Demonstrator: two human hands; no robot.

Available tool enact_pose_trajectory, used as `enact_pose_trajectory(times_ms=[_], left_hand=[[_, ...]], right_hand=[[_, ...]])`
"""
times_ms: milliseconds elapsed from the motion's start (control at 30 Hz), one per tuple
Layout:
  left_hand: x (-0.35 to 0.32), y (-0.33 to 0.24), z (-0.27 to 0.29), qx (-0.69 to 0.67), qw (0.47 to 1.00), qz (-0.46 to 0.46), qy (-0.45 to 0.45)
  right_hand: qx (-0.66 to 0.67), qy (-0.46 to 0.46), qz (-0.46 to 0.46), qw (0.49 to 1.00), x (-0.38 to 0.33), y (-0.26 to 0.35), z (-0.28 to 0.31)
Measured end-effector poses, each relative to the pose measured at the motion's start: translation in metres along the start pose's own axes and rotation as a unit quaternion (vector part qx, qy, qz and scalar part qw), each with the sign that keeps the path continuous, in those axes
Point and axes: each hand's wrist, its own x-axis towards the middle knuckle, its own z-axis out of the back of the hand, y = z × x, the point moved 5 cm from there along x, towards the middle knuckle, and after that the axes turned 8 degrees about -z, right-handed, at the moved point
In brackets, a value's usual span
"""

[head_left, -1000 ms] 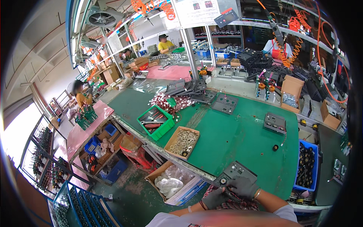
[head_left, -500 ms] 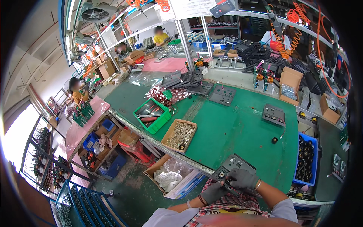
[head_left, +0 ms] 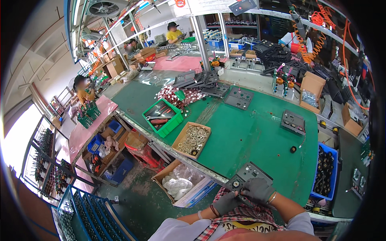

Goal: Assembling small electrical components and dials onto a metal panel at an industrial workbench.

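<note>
A dark grey panel (head_left: 250,172) with holes and a round fitting (head_left: 235,184) lies at the near edge of the green table, tilted toward my body. My left hand (head_left: 226,204), in a grey glove, is closed on the panel's near left edge. From the right, my right hand (head_left: 258,190), also gloved, lies over the panel with its fingers curled down and its fingertips close to my left fingers. Whatever small part sits between those fingertips is hidden.
On the green table (head_left: 257,132) stand a cardboard tray of metal rings (head_left: 193,139) and a green bin with tools (head_left: 164,127). Two more panels lie farther off, one at the right (head_left: 292,121). A blue bin of black parts (head_left: 335,170) borders the right side.
The whole view has shifted slightly. Both hands stay at the near part of the panel, with only a small movement of the fingers.
</note>
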Motion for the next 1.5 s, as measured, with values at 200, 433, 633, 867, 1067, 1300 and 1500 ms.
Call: enact_pose_trajectory(times_ms=[200, 433, 633, 867, 1067, 1300, 1500], left_hand=[[0.001, -0.006, -0.024, 0.001, 1.000, -0.022, -0.014], [-0.001, -0.008, -0.016, 0.061, 0.998, 0.010, -0.011], [-0.003, -0.008, -0.019, 0.043, 0.999, 0.022, 0.000], [-0.002, -0.009, -0.017, 0.071, 0.997, -0.010, -0.011], [-0.002, -0.007, -0.014, 0.072, 0.997, -0.009, -0.014], [-0.001, -0.020, -0.028, 0.078, 0.993, -0.013, -0.085], [0.016, -0.046, -0.027, 0.155, 0.980, -0.022, -0.121]], right_hand=[[0.009, -0.011, -0.139, 0.990, 0.004, -0.009, -0.001], [0.106, -0.068, -0.062, 0.990, -0.010, -0.016, -0.002], [0.040, -0.100, -0.022, 0.994, -0.006, -0.015, -0.006], [0.117, -0.130, -0.007, 0.985, -0.008, -0.012, -0.020], [0.109, -0.124, -0.063, 0.984, -0.006, -0.013, -0.028], [0.094, -0.452, -0.123, 0.878, -0.033, -0.101, 0.011], [-0.038, -0.452, -0.360, 0.815, -0.027, -0.218, 0.007]])
